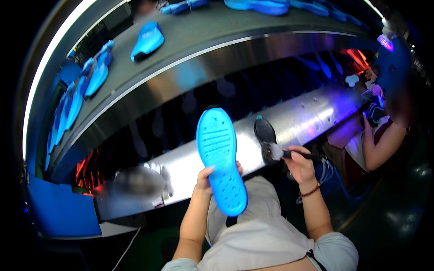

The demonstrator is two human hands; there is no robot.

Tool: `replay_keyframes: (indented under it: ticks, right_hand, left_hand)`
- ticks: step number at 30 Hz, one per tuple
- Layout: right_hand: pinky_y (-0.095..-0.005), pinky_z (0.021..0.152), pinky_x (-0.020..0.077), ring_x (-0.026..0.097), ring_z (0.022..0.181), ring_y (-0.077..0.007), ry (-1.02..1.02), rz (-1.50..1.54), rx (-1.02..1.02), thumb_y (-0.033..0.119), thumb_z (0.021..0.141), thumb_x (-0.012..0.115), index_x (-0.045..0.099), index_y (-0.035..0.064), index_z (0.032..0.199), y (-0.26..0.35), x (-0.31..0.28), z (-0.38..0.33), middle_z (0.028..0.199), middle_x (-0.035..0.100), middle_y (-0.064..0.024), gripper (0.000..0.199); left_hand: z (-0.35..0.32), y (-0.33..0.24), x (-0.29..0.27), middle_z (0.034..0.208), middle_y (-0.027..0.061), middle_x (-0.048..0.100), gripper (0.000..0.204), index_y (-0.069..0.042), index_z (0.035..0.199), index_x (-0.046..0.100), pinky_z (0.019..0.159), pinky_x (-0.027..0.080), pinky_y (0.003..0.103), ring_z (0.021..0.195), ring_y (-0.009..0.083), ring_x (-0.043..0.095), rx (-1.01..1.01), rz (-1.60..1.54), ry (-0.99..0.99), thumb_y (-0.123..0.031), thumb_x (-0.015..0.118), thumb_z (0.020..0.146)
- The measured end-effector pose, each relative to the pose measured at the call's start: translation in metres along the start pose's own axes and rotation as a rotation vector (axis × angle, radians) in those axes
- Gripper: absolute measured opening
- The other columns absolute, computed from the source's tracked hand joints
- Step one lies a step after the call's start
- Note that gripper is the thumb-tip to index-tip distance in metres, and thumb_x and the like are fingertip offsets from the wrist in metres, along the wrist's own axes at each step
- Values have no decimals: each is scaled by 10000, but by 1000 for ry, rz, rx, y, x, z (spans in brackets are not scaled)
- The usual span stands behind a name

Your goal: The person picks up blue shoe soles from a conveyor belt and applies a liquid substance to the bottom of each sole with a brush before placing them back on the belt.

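My left hand (205,179) grips a bright blue shoe sole (219,153) by its waist, thumb on the near face and fingertips showing at the other edge. The sole stands nearly upright, its ridged and dotted face toward me. My right hand (301,168) is closed on the dark handle of a brush (274,151) with pale bristles. Those bristles overlap a black shoe sole (265,130) at the metal shelf; whether they touch it I cannot tell. The brush is apart from the blue sole.
Beyond the metal shelf (312,108) curves a green conveyor belt (190,31) carrying several blue soles, one of them a single sole (148,39) near its edge. Dark slots with soles lie beneath it. A co-worker's arm (379,147) is at the right. A blue panel (63,207) stands left.
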State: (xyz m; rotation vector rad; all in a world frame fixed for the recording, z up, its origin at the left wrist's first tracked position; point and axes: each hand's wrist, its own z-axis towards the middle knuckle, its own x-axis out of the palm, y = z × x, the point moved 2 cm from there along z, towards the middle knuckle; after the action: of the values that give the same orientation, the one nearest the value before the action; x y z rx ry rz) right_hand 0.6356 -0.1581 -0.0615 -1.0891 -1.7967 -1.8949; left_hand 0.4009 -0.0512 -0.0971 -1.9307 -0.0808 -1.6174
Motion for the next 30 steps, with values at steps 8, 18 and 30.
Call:
replay_keyframes:
  ticks: [8, 18, 30]
  right_hand:
    - [-264, 747, 431, 546, 813, -123, -54, -179, 187, 71, 801, 576, 585, -3, 962, -53, 37, 47, 877, 600, -65, 177]
    - [-233, 662, 458, 562, 731, -88, 128, -857, -154, 95, 779, 622, 637, 13, 875, -54, 84, 80, 797, 617, -33, 128]
    - [-273, 687, 479, 617, 738, -183, 766, -1104, 148, 56, 694, 660, 645, 19, 839, -18, 79, 4, 799, 643, -98, 150]
  left_hand:
    - [6, 33, 20, 1204, 242, 449, 1030, -44, 1331, 274, 932, 373, 494, 1097, 370, 467, 44, -169, -149, -824, 124, 676]
    - [18, 52, 10, 1259, 153, 427, 916, -113, 1320, 312, 979, 323, 430, 1138, 299, 431, 117, -117, -301, -780, 92, 732]
    - [-4, 16, 5, 1114, 229, 512, 961, -73, 1318, 295, 882, 423, 493, 1029, 352, 518, 228, -38, -409, -784, 51, 719]
